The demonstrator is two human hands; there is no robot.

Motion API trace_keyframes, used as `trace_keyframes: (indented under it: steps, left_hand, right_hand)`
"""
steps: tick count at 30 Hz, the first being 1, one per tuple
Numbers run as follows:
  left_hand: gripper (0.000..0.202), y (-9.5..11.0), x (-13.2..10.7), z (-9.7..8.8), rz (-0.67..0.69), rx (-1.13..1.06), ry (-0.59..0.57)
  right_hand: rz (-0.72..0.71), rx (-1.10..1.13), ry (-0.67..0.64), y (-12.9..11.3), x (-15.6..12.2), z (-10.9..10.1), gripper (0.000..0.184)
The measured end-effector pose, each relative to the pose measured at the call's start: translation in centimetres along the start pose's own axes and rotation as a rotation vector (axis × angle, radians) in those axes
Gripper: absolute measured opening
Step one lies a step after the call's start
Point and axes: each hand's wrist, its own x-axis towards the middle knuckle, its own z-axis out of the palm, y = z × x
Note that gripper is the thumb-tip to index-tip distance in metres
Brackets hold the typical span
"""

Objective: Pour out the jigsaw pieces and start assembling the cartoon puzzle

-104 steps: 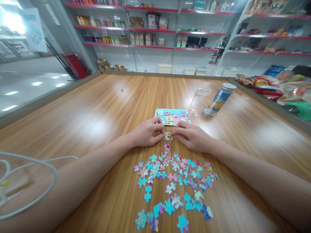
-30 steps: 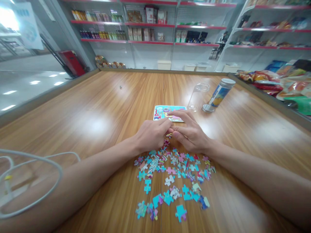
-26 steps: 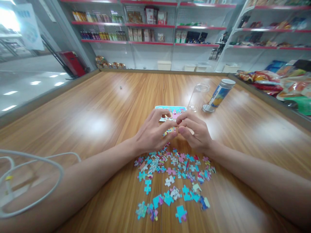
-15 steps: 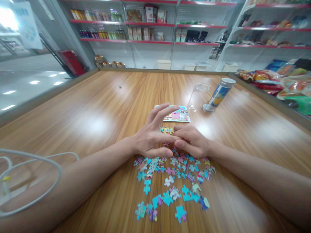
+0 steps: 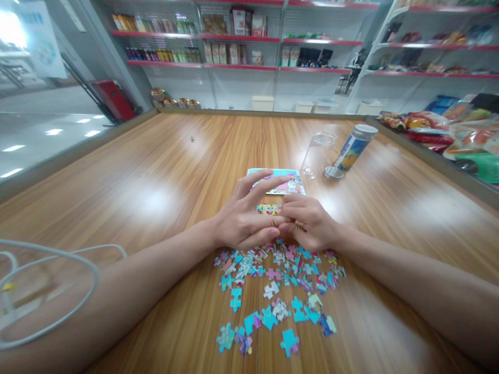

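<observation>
Your left hand [image 5: 244, 218], at the near left of the picture card [image 5: 295, 186], is fanned wide: two fingers pass in front of the card and the index finger reaches across to your right hand [image 5: 310, 221]. Your right hand, at the near right of the card, is curled narrow, its fingertips meeting that index finger. Whether a piece is pinched there is hidden, so I cannot tell.

Just on the near side of the card, between your hands, lies a joined patch of puzzle pieces [image 5: 268, 209], mostly yellow with printed eyes. The step in hand looks like handling a piece beside this patch, which seems only a small start. The next move probably calls for matching an edge to the patch and checking it against the card.

Farther on the card's near side, loose pieces [image 5: 274, 274] in turquoise, pink and white are scattered across the wood-grain bench [image 5: 163, 171]. Right of the card stand a clear jar [image 5: 320, 156] and then a blue canister [image 5: 355, 150], a silver lid [image 5: 334, 173] at its foot. Well left of the card, nearer you, loops a white cable [image 5: 96, 272]. Far beyond the card are stocked, red-edged shelves [image 5: 241, 38].
</observation>
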Motion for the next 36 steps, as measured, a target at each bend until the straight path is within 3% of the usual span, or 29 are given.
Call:
trace_keyframes:
  steps: [2,8,11,15,20,24,31,33,36]
  left_hand:
    - [0.023,0.3,0.1,0.0,-0.018,0.019,0.013]
    - [0.041,0.8,0.2,0.1,-0.039,0.065,-0.012]
    - [0.052,0.7,0.1,0.1,-0.002,0.039,-0.029]
    - [0.062,0.5,-0.2,0.2,-0.072,0.074,-0.026]
    - [0.049,1.5,0.0,0.5,-0.142,0.075,0.127]
    - [0.039,2.2,0.3,0.8,-0.157,0.059,0.167]
    - [0.046,1.9,0.7,1.1,-0.302,-0.006,0.254]
    - [0.050,2.1,0.7,1.0,-0.279,-0.041,0.249]
    - [0.051,2.3,0.5,1.0,-0.148,-0.076,0.229]
  right_hand:
    - [0.047,0.101,-0.028,0.0,0.0,-0.2,0.035]
    - [0.301,0.682,-0.243,-0.4,-0.2,-0.6,0.050]
    - [0.325,0.764,-0.335,-0.7,-0.2,-0.6,0.047]
    - [0.322,0.559,-0.258,-1.2,-0.1,-0.1,0.039]
    - [0.215,0.247,-0.125,-1.7,0.4,0.4,0.027]
    - [0.127,0.077,-0.065,-1.7,0.5,0.6,0.021]
    - [0.034,-0.237,0.055,-1.0,0.3,0.6,0.009]
    - [-0.002,-0.273,0.053,-0.9,0.3,0.5,0.010]
    - [-0.034,-0.084,-0.032,-0.9,0.5,0.6,0.022]
